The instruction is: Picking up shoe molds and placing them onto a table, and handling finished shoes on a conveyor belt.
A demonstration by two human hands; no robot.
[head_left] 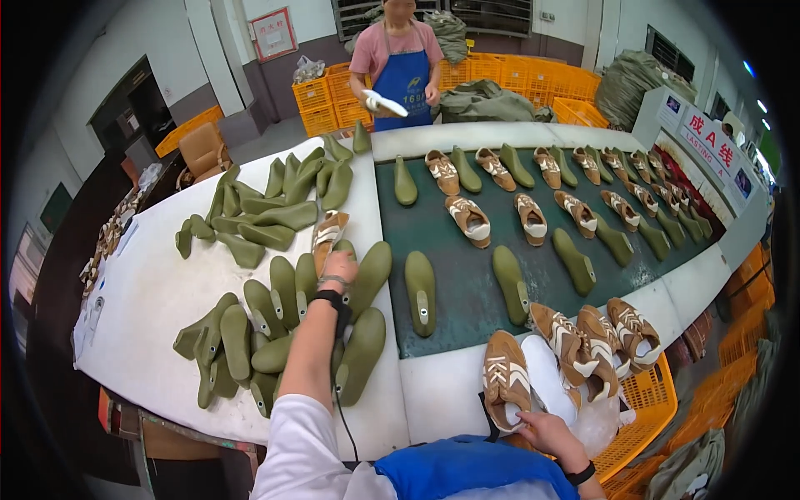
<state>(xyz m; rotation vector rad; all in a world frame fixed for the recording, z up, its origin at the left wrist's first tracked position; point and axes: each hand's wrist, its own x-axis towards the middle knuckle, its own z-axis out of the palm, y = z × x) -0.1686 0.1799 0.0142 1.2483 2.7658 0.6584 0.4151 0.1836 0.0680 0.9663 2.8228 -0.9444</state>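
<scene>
My left hand [338, 268] is stretched out to the middle of the white table, closed at the heel end of a brown sneaker [327, 233] with cream stripes. Its fingertips are partly hidden, and a bit of green shows beside them. Green shoe lasts [283, 287] lie around that hand. Low on the right, my right hand [546, 435] pinches the heel of another brown sneaker [504, 375], which points away from me. Beside this shoe lies a white, sole-shaped piece [546, 375], and several more brown sneakers [583, 342] are bunched to its right.
A green belt [458, 283] carries rows of lasts and sneakers. More lasts [267, 217] are heaped at the table's far left. An orange crate [646, 417] stands by my right arm. Across the table, a person [400, 67] in a blue apron holds a white shoe-shaped item [385, 103].
</scene>
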